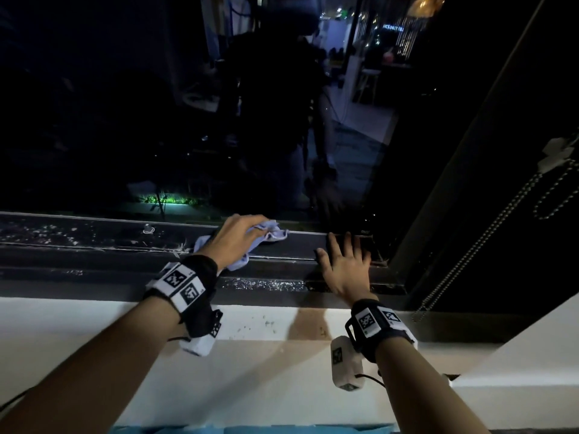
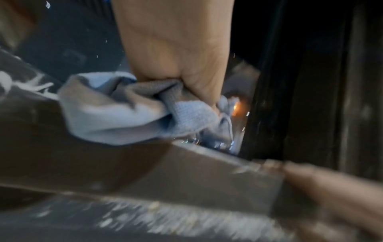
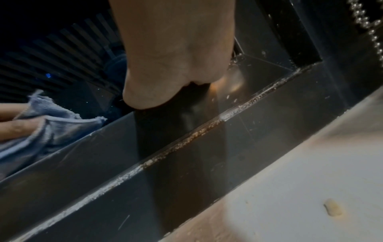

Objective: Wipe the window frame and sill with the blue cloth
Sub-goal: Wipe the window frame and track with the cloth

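My left hand (image 1: 239,236) grips the crumpled blue cloth (image 1: 272,234) and holds it down on the dark window frame's bottom rail (image 1: 109,238), near the glass. The left wrist view shows the blue cloth (image 2: 128,113) bunched under my palm (image 2: 176,54), trailing onto the rail. To the right, my right hand (image 1: 346,261) rests flat with fingers spread on the frame near its right corner (image 1: 380,261), holding nothing. The white sill (image 1: 266,324) runs below both wrists. In the right wrist view the blue cloth (image 3: 51,124) lies at the left edge.
White dust and flecks cover the left part of the rail (image 1: 40,231) and a lower ledge strip (image 1: 266,285). A beaded blind chain (image 1: 488,233) hangs at the right beside the dark upright frame post (image 1: 463,151). The glass (image 1: 188,104) is dark with reflections.
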Motion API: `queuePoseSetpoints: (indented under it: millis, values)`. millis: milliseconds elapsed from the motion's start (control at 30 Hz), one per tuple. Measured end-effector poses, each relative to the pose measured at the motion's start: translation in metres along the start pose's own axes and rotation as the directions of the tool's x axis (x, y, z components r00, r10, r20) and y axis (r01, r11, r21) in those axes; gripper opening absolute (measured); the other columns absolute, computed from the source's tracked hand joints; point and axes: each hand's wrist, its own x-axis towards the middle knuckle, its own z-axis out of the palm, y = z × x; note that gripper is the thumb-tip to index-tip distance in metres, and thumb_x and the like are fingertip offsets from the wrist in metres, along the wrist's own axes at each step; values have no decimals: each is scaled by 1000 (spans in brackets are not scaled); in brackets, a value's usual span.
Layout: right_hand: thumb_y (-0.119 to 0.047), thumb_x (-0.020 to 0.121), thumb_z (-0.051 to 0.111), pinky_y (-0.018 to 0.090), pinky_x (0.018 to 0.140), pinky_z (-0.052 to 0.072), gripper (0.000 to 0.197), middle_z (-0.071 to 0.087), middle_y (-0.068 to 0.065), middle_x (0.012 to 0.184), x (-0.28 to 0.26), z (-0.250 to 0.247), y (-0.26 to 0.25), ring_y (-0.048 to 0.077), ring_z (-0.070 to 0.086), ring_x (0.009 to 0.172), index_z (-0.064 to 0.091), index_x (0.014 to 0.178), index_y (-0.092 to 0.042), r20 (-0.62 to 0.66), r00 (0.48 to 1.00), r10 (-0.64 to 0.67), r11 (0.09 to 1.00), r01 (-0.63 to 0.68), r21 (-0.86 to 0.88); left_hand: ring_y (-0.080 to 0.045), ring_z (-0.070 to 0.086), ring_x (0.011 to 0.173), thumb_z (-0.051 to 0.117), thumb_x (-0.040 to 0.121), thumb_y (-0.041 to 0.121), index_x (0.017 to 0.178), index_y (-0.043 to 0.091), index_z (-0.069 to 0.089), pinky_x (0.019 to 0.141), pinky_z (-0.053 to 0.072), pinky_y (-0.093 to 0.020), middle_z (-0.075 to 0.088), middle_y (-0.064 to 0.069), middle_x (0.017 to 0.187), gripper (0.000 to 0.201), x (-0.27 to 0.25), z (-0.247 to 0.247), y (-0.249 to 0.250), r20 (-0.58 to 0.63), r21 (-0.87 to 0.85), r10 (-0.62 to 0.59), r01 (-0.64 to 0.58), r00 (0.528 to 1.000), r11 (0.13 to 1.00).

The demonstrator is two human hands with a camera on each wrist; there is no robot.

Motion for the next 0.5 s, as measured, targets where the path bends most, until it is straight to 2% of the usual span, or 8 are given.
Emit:
queuePoseSetpoints:
  millis: [33,67,100,167,233,333,433,500]
  values:
    - [-66,73,-8,50,114,5,90,15,14,156,0,0,0,30,6,145,20,148,-26,6,1000,3,1000,-3,6,12,59,80,47,95,2,119,10,62,68,42,-3,62,2,115,30,2,3,-1,3,62,20,-20,1000,998]
    - [-66,78,-4,50,114,4,84,14,14,157,0,0,0,30,5,145,19,149,-26,13,1000,6,1000,-6,10,1,62,86,46,95,4,120,12,62,72,44,-12,63,-2,117,31,2,10,-2,24,160,42,-45,999,986]
    - [-64,84,2,50,114,4,77,14,14,157,1,-1,0,30,4,145,19,149,-26,20,1000,10,1000,-10,9,-13,62,96,44,95,10,119,14,63,78,41,-18,62,-4,119,31,3,20,-5,53,261,64,-76,997,962]
    - [-60,87,8,50,114,4,72,13,14,157,1,-2,-1,30,4,145,18,149,-26,31,999,15,1000,-15,0,-26,52,113,37,94,27,116,19,65,92,34,-26,61,-3,122,36,3,34,-7,84,378,79,-105,993,920]
    - [-60,83,6,50,114,4,75,13,14,157,0,-3,-1,30,4,145,19,149,-26,37,999,15,1000,-15,-5,-28,47,118,44,95,29,115,23,64,95,36,-32,60,-1,123,30,-1,37,-2,47,371,59,-72,997,926]
    - [-60,82,6,50,113,6,76,15,14,156,0,-3,0,30,5,145,19,149,-26,34,999,11,1000,-11,-3,-23,45,115,55,92,23,113,31,64,89,37,-29,60,6,122,25,-13,36,5,29,350,94,-98,995,931]
    - [-60,82,6,50,113,7,76,15,15,156,0,-2,1,30,5,145,20,148,-26,29,1000,7,1000,-7,1,-18,43,111,56,90,14,115,33,63,81,31,-23,60,12,122,33,-29,29,3,91,297,159,-179,983,938]
    - [-62,81,3,50,113,6,79,14,15,156,1,-2,2,31,5,145,20,148,-26,41,999,-1,1000,0,10,-15,43,110,57,89,11,117,32,63,83,30,-22,60,12,122,36,-34,15,-10,144,250,139,-172,980,953]
